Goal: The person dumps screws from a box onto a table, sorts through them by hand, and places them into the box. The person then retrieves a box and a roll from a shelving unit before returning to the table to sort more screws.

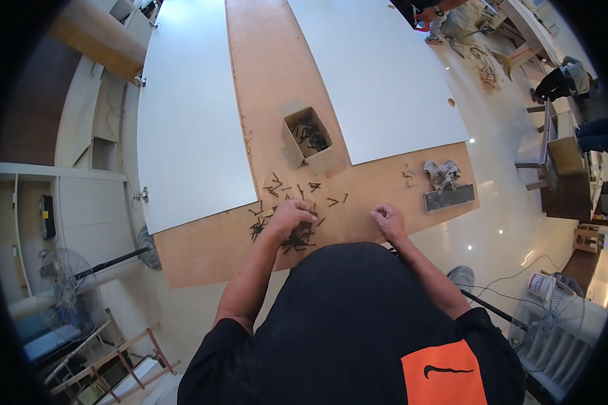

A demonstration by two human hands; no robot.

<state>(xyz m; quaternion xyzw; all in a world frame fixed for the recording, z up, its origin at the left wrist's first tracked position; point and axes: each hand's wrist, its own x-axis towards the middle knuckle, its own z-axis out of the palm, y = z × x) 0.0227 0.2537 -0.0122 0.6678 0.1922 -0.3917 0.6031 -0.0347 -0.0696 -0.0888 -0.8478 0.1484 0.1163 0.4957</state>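
Dark screws (295, 241) lie in a loose pile on the brown wooden board (203, 253), with more scattered toward the box. Over the pile is my left hand (294, 214), fingers bent together; whatever they pinch is too small to make out. My right hand (388, 221) is held above the board to the right, its fingers curled closed, and I cannot make out anything in it. An open cardboard box (315, 162) with dark screws inside stands beyond my left hand.
White panels (189, 121) (392, 81) lie on the board's left and right. A grey block (449, 198) and crumpled cloth (442, 174) sit at the right edge. Fans (67, 277) (550, 304) stand on both sides. Other people are at the upper right.
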